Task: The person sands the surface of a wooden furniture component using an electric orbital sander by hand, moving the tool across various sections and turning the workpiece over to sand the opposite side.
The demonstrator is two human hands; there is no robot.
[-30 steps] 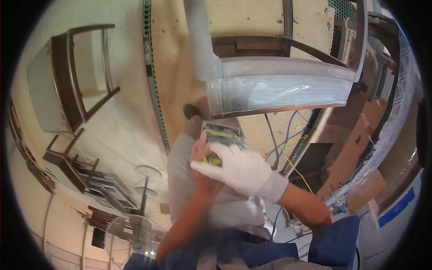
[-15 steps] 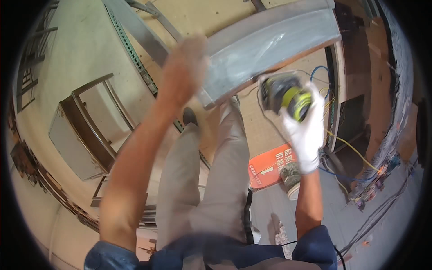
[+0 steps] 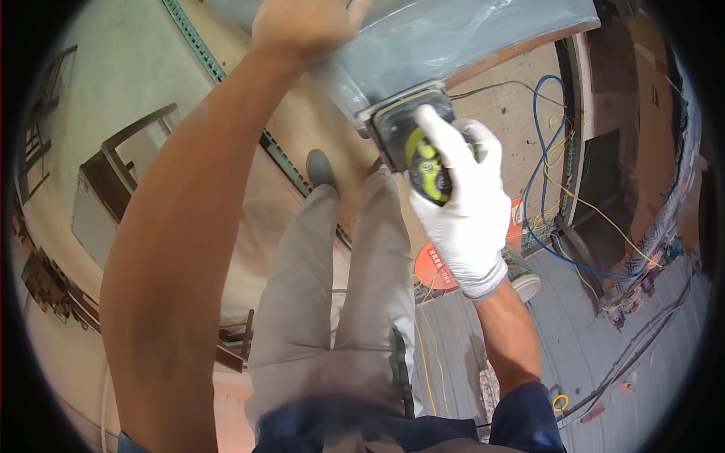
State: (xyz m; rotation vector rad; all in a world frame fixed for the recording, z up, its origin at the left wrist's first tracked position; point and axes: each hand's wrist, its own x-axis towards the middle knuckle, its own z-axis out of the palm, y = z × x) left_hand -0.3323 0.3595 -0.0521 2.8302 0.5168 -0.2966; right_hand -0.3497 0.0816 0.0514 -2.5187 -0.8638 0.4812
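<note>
The right hand [image 3: 464, 192], which wears a white glove, is wrapped around the body of the black and green sander [image 3: 414, 136]; this sander is now at the near left corner of the grey panel [image 3: 445, 45], overlapping that corner in the view; half a second ago it was held beside the near edge of the panel, farther to the right, and one second ago both hands were together on it; so the tool seems to be brought to where its flat base can meet the panel, although firm contact cannot be told; the bare left hand [image 3: 306, 26] is now away from the sander, above the left part of the panel; it is blurred, and one cannot tell if its fingers are spread or pressing; below lies the wooden platform [image 3: 491, 113], with a blue cable [image 3: 535, 113] near its right edge.
</note>
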